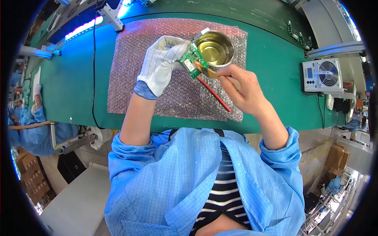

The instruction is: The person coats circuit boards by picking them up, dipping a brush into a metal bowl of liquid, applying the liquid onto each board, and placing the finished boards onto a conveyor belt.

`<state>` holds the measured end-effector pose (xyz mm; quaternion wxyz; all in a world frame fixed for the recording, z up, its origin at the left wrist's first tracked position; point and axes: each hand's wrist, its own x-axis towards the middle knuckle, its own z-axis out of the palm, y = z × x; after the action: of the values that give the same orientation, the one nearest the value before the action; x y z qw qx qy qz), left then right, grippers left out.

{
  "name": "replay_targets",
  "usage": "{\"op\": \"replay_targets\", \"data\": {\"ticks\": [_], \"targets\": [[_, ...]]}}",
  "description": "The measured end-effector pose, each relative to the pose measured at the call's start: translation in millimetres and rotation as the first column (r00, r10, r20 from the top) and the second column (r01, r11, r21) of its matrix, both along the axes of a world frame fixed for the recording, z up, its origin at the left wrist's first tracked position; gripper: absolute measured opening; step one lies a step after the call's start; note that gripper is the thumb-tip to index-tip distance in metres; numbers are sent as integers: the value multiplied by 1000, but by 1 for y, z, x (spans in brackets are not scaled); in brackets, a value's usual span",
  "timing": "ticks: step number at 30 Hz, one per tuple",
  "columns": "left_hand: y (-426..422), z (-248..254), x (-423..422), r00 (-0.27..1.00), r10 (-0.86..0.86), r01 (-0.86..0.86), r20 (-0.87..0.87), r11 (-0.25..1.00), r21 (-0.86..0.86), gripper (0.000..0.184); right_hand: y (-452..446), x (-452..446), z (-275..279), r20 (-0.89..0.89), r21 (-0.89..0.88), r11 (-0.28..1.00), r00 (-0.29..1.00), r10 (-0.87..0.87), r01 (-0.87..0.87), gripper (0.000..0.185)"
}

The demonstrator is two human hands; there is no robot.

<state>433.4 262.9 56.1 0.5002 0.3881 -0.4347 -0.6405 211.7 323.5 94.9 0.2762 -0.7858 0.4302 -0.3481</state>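
In a white glove, my left hand [162, 63] grips a green circuit board [193, 59] by its left side, held up over the bubble wrap. My bare right hand [246, 87] holds a brush [210, 72] with a wooden handle, its bristle end against the board's lower right part. Just behind the board stands a round metal cup [214, 48] with yellowish liquid inside. A red cable [214, 94] slants down to the right from beneath the board. Bubble wrap [145, 106] lies under all of these.
The green table [271, 106] carries a white fan unit [323, 76] at the right and more circuit boards [298, 36] at the back right. A black cable [94, 70] crosses the left side. Metal frames with blue lights stand at the back left. A co-worker's sleeve [39, 135] shows far left.
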Motion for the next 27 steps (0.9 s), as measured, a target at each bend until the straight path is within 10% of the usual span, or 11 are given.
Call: {"op": "replay_targets", "data": {"ticks": [27], "targets": [[-4,-5,10,997,-75,75,-1,997,-10,33,-14,-33,-14,230,297,954,973,-34,-37,21]]}}
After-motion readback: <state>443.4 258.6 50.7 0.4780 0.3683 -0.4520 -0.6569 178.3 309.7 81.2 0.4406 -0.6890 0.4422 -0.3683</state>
